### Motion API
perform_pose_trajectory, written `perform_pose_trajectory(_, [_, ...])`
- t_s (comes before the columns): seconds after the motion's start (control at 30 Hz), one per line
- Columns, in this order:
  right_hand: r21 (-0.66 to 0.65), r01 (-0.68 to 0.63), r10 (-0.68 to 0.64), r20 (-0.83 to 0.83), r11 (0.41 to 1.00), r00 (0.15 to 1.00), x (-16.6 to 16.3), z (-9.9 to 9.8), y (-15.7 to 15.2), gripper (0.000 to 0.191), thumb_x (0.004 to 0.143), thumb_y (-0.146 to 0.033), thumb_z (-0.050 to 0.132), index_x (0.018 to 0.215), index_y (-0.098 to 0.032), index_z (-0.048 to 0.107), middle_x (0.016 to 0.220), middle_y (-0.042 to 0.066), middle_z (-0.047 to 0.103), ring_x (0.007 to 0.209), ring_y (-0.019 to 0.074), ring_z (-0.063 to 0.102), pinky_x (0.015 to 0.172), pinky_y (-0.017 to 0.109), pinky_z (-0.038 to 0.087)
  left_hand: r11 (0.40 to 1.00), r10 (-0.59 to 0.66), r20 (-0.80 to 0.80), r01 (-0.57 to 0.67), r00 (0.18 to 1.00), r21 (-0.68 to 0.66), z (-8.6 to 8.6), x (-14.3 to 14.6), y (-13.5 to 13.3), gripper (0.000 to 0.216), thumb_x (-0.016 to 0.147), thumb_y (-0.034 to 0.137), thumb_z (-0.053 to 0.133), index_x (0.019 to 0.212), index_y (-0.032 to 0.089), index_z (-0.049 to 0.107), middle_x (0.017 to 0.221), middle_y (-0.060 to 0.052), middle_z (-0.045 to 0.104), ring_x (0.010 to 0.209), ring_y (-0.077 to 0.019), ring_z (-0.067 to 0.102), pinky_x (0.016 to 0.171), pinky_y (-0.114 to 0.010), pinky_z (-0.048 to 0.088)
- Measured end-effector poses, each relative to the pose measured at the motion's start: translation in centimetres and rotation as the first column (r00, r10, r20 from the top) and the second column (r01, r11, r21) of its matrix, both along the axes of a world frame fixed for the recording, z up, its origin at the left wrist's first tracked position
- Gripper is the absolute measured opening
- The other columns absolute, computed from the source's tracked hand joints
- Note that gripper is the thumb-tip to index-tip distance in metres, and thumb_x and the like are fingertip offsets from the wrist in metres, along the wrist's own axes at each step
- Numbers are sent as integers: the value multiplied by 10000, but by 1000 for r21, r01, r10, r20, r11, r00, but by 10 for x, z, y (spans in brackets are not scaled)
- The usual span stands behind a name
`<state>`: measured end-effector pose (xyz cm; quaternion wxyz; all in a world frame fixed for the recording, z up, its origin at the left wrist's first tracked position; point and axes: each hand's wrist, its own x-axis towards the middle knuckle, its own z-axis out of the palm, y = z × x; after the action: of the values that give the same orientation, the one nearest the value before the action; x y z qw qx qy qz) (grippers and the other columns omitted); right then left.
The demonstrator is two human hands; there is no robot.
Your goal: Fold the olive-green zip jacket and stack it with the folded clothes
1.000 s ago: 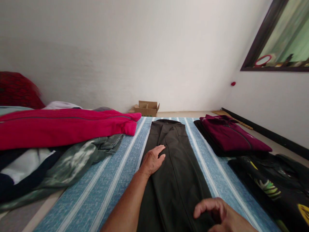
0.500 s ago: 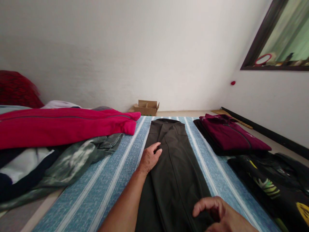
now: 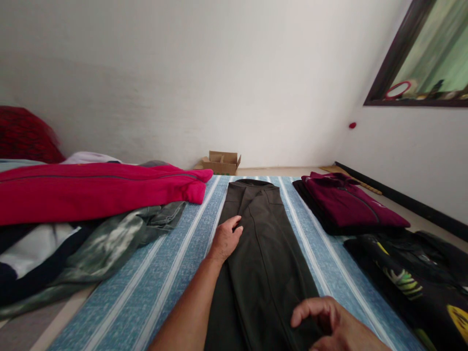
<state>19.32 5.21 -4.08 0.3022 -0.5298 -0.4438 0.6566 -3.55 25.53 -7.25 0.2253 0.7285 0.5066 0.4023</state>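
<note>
A dark garment (image 3: 270, 243), long and narrow with its sides folded in, lies flat on the blue striped bedsheet (image 3: 175, 263). Its rounded neck or waist opening is at the far end. My left hand (image 3: 224, 239) rests on its left edge, thumb and fingers apart and holding nothing. Over the near right part of the cloth is my right hand (image 3: 334, 324), its fingers bent with a gap between finger and thumb. Nothing shows in that hand, though its lower part is cut off by the frame.
To the left, a bright pink garment (image 3: 102, 190) lies across a grey-green patterned garment (image 3: 109, 248) and other clothes. At right are a folded maroon top (image 3: 351, 200) on dark cloth and black printed clothing (image 3: 405, 273). A cardboard box (image 3: 221, 163) stands by the wall.
My left hand has shifted very slightly left on the dark garment. Otherwise the hands and clothes look the same.
</note>
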Motion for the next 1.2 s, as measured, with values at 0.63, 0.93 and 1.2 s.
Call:
perform_pose_trajectory(0.63, [15,-2,2,-26,1000,1000,3,-12,0,417,478,-141,732,887,-187,663,746,-18,571,618,92,495,546,186,354,1000,-3,-5,3,1000,22,-1,-1,1,343,767,185,525,1094,175,629,1104,-61,667,1006,-192,628,933,-349,488])
perform_pose_trajectory(0.93, [-56,-76,67,-149,996,987,7,-26,-3,512,514,-189,743,997,-183,573,514,-104,448,400,25,367,434,149,246,1000,-1,-10,1,1000,16,-1,0,2,342,766,177,525,1091,167,629,1112,-63,664,1004,-197,630,932,-354,487])
perform_pose_trajectory(1.2, [-10,-37,36,-84,999,996,8,-22,-3,453,506,-105,717,943,-182,627,755,-64,556,420,-14,316,412,150,209,1000,-4,-14,4,1000,2,-2,0,4,351,765,193,521,1098,156,627,1112,-73,663,1000,-206,633,927,-351,493])
